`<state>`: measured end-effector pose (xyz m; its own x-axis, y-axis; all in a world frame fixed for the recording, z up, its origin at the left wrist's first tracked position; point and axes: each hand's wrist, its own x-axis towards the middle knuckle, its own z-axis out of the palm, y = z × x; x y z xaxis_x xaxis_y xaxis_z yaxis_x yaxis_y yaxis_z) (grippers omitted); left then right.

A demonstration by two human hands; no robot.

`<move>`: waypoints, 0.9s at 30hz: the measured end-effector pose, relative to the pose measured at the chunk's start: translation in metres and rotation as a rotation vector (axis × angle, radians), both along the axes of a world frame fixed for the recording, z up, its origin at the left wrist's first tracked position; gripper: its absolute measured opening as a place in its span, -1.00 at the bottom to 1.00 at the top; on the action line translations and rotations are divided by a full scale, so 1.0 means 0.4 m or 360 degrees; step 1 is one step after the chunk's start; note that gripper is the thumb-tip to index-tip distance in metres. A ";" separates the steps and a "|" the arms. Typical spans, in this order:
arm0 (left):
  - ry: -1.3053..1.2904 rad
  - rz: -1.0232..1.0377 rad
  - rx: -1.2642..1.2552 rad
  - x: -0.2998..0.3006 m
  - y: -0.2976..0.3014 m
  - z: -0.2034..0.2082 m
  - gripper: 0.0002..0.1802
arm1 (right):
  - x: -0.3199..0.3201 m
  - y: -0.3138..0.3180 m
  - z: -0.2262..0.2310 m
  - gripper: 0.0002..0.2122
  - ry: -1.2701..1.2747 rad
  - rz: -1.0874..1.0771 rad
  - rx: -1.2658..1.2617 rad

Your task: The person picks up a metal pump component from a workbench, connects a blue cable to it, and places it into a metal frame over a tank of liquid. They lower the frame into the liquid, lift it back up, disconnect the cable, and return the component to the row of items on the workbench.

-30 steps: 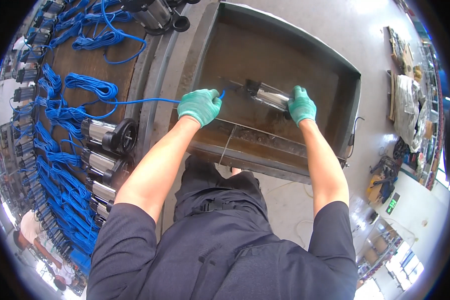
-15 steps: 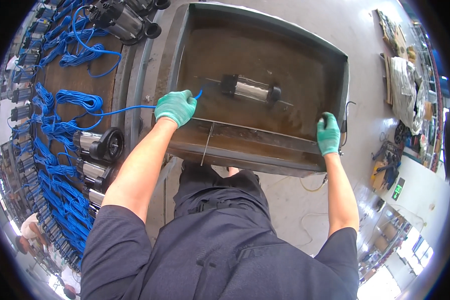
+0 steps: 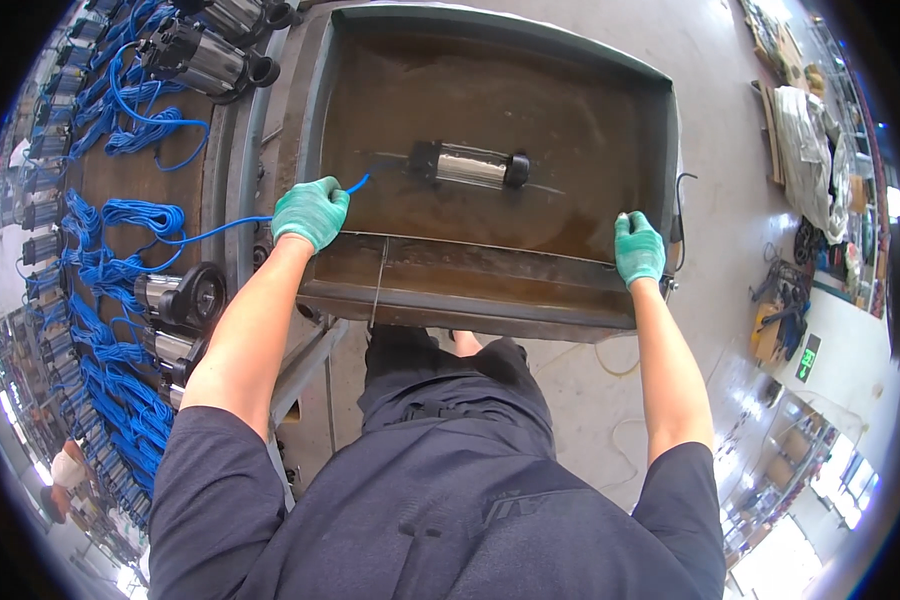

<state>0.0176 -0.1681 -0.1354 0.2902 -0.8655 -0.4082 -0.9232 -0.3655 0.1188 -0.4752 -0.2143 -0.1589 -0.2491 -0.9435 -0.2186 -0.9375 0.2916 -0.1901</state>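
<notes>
Silver pump point(image 3: 473, 167) lies on its side, long axis left to right.

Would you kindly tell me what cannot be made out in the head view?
All in the head view:
Blue cable: stretch hidden by the left hand.
Right hand: whether it grips anything, hidden by its glove.
Steel cylinder: underside, hidden by its body.
Upper-left machine: cut by the top edge.

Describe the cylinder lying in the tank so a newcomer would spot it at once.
Find the large rectangular metal tank of brownish liquid at upper centre. Beyond its thin crossbar, a silver cylinder with black ends lies on its side. Unlike the similar cylinders crowding the left-hand bench, it sits alone in the liquid.
</notes>
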 end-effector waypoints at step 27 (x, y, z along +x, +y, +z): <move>-0.0054 -0.0017 -0.0041 0.001 0.001 -0.009 -0.73 | 0.009 -0.007 0.018 -0.66 0.0059 0.0003 0.0211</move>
